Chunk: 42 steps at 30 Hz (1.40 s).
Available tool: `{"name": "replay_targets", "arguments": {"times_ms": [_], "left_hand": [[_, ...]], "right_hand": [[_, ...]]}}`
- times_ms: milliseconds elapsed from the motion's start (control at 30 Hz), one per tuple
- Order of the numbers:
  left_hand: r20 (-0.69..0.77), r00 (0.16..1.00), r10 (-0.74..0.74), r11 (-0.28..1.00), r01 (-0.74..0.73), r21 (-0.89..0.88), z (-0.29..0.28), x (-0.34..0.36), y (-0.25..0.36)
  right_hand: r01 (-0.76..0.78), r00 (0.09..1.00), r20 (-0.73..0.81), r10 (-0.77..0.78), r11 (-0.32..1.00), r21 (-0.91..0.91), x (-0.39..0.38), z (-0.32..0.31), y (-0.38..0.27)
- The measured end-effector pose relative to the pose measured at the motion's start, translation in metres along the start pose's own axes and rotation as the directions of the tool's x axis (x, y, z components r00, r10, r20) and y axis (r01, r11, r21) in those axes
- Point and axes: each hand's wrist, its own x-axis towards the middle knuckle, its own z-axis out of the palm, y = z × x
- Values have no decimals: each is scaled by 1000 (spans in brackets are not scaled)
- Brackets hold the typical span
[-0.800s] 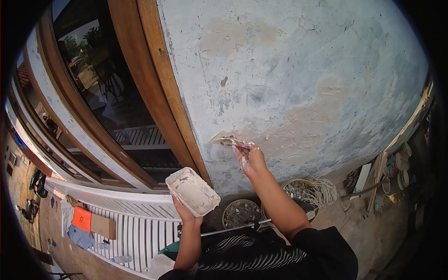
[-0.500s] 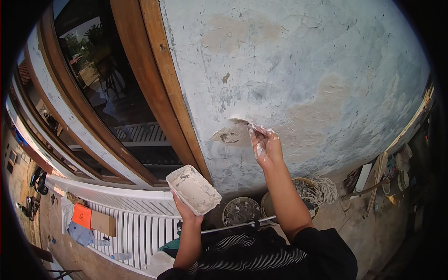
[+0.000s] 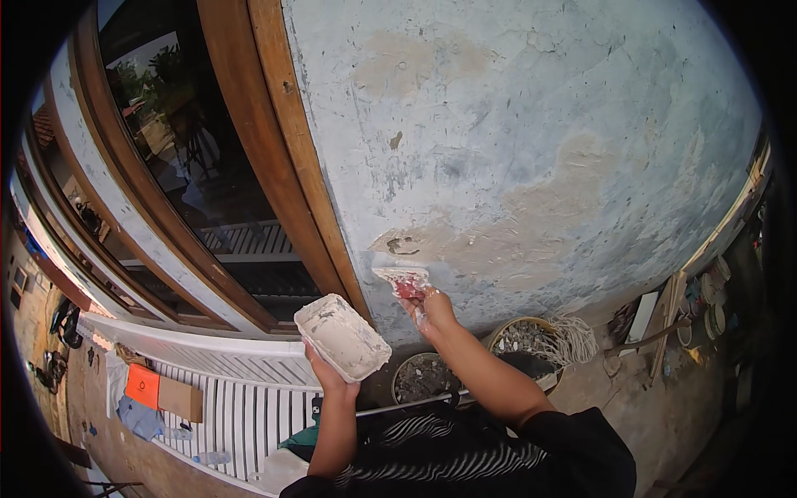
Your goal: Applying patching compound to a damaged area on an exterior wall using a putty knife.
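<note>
My left hand (image 3: 325, 371) holds up a white rectangular tub (image 3: 342, 336) smeared with pale filler, its open side facing me. My right hand (image 3: 429, 306) grips a putty knife (image 3: 402, 279) with a reddish handle, its filler-coated blade laid flat on the weathered blue-grey wall (image 3: 531, 149). The blade sits just below a bare tan patch (image 3: 407, 244) where the paint is gone, close to the wooden window frame (image 3: 286, 166).
A dark glass window (image 3: 183, 158) in curved wooden frames fills the left. Below stand two round pots of soil (image 3: 422, 378), a coil of rope (image 3: 573, 339) and a white slatted shutter (image 3: 224, 398). Boards and round lids (image 3: 681, 315) lie at the right.
My right hand has swept the putty knife leftward and lower along the wall, back under the bare patch. The tub in my left hand has stayed where it was.
</note>
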Motion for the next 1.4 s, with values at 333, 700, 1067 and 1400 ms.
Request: {"name": "replay_targets", "arguments": {"times_ms": [333,700,1067,1400], "left_hand": [[31,999,32,999,-31,-9,-2,7,-5],[32,999,-3,1000,3,-7,-2,6,-11],[36,999,27,1000,-27,0,9,5,-2],[10,1000,14,1000,-14,6,1,3,2]], "right_hand": [[236,956,137,-259,958,164,-12,66,-89],[102,993,62,-104,994,34,-54,-3,-52],[134,986,100,-132,991,-12,-2,58,-79],[293,924,226,-307,951,93,-68,54,-101]]}}
